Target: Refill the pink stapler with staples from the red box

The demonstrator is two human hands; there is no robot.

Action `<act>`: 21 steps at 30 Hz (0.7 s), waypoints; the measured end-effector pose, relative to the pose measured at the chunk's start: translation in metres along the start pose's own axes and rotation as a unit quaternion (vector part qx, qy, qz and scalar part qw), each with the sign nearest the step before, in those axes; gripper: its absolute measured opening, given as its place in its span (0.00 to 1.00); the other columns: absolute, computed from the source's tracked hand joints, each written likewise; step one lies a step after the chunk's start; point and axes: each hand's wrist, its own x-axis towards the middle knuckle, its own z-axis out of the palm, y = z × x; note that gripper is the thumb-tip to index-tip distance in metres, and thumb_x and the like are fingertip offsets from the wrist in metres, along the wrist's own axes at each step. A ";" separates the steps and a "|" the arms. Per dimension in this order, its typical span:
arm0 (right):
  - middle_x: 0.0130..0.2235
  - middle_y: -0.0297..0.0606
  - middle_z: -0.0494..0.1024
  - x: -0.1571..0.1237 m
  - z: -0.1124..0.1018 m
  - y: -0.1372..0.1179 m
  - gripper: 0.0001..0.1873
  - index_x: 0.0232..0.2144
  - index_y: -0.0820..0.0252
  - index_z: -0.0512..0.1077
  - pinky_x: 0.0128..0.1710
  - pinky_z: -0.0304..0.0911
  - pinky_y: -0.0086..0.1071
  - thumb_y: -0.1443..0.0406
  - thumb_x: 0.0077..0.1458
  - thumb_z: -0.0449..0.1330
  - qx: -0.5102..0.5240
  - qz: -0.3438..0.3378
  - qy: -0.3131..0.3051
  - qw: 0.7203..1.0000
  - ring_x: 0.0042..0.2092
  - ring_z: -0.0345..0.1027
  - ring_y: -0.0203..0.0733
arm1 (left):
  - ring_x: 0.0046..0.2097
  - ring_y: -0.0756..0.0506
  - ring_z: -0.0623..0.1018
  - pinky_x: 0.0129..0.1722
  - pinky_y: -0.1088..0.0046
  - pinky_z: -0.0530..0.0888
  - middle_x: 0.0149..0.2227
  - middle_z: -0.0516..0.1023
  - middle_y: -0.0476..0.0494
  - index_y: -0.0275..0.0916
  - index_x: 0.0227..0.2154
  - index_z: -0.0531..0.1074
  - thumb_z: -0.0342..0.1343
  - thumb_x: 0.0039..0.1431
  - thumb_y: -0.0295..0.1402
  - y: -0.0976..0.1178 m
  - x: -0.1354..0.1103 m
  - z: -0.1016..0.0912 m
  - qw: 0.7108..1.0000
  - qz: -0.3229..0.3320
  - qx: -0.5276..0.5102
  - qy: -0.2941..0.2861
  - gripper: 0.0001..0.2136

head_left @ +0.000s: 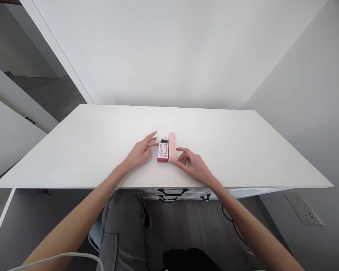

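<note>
A small red and white box lies on the white desk, and a long pink case stands lengthwise along its right side. Just beyond the box sits a small black item with a clear tip; its kind I cannot make out. My left hand is open, fingers spread, with one fingertip at the box's left edge. On the other side, my right hand has its thumb and index finger apart against the pink case's right side, the other fingers curled. Neither hand is wrapped round anything.
The white desk meets a wall at the back. Drawers with black handles are below its front edge. A white cable crosses my left forearm. A wall socket is low on the right.
</note>
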 end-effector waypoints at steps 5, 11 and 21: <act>0.38 0.35 0.83 0.000 -0.001 0.000 0.30 0.63 0.53 0.68 0.41 0.72 0.40 0.47 0.66 0.63 0.005 -0.002 0.005 1.000 0.36 0.75 0.43 | 0.63 0.38 0.79 0.61 0.50 0.76 0.65 0.79 0.42 0.44 0.75 0.56 0.45 0.63 0.30 -0.009 -0.019 -0.014 0.996 -0.045 0.050 0.051 0.35; 0.34 0.35 0.77 -0.016 0.008 -0.018 0.20 0.56 0.54 0.70 0.38 0.70 0.39 0.51 0.68 0.60 0.018 -0.025 0.139 0.990 0.34 0.71 0.44 | 0.76 0.35 0.64 0.76 0.48 0.59 0.72 0.69 0.35 0.34 0.69 0.67 0.41 0.72 0.43 -0.066 -0.058 -0.075 0.961 -0.063 0.259 0.071 0.30; 0.76 0.54 0.60 0.000 0.118 -0.108 0.32 0.73 0.65 0.59 0.76 0.53 0.48 0.59 0.72 0.54 -0.045 -0.120 -0.011 0.992 0.78 0.50 0.52 | 0.78 0.35 0.60 0.76 0.45 0.59 0.76 0.63 0.43 0.43 0.71 0.67 0.41 0.70 0.44 -0.094 -0.093 -0.111 0.935 -0.154 0.302 0.110 0.31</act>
